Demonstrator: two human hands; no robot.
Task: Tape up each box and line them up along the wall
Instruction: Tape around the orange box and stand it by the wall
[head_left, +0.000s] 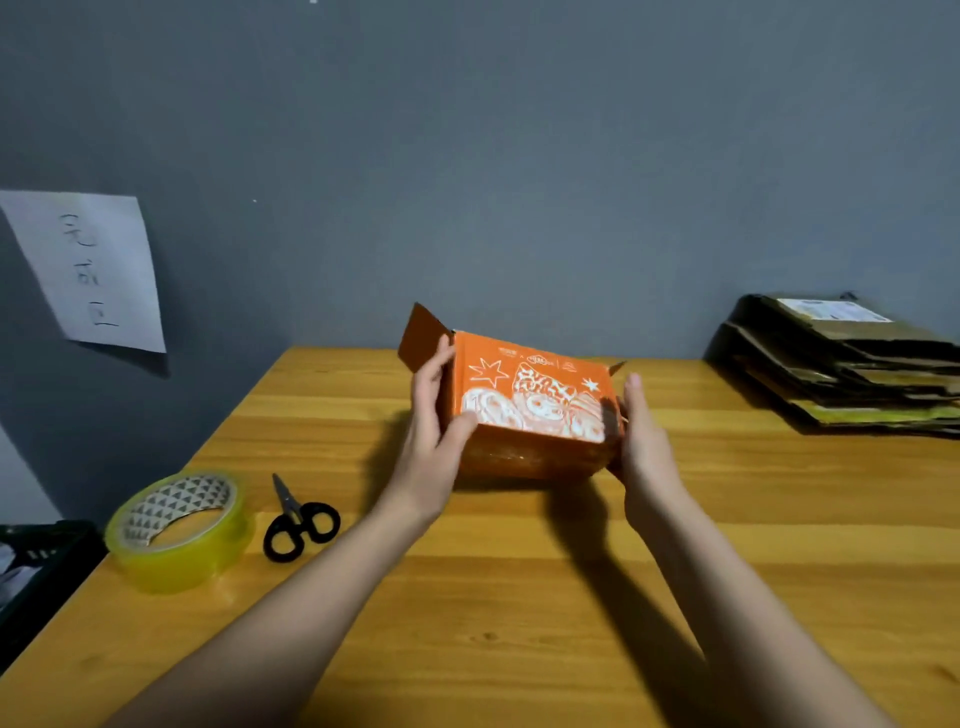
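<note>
An orange box held between both hands above the wooden surface.

The left hand (434, 415) grips the box (530, 405) at its left end, thumb on the printed face, beside an unfolded flap (421, 335); the right hand (641, 431) presses its right end, likely steadying it for closing. Tape (179, 530) and scissors (298, 519) lie well apart to the left, within reach; flattened cardboard (841, 364) is stacked by the wall (519, 182).

Bare forearms, no sleeves; left grip (434, 415), right grip (641, 436) ungloved.
</note>
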